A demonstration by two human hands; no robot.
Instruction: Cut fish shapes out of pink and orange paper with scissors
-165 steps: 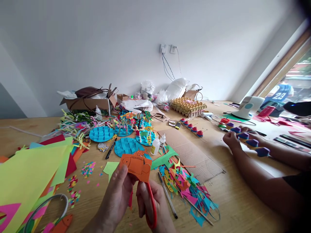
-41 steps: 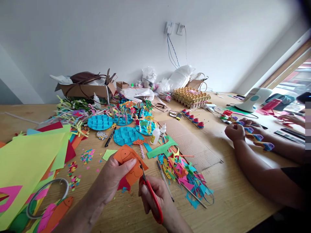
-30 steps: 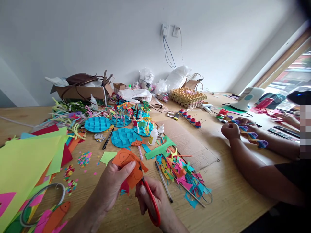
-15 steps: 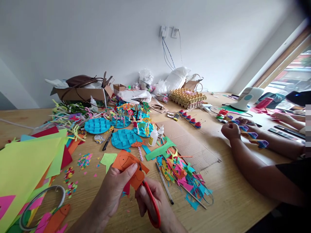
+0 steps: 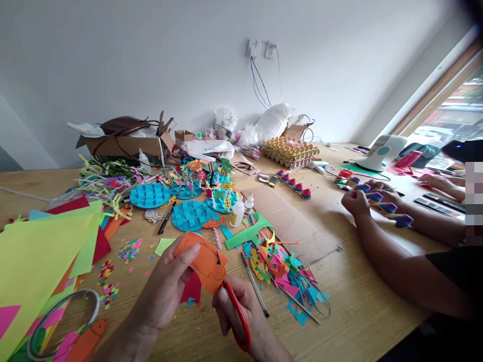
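My left hand pinches the left side of an orange paper with a shape drawn on it in dark lines. Red-handled scissors are in my right hand, their blades at the paper's right part. A dark red paper piece lies on the table below the orange paper. Just beyond my hands are a light green piece, a blue disc and an orange paper fish.
Colored scraps, a grey pen and cardboard lie to the right. Glue bottles stand ahead. Colored sheets and a tape roll are left. At right, another person's hands hold a painted strip.
The orange paper has turned slightly and my left thumb has shifted left on it, showing more of the drawing. More of the dark red piece shows. My right hand has moved slightly right.
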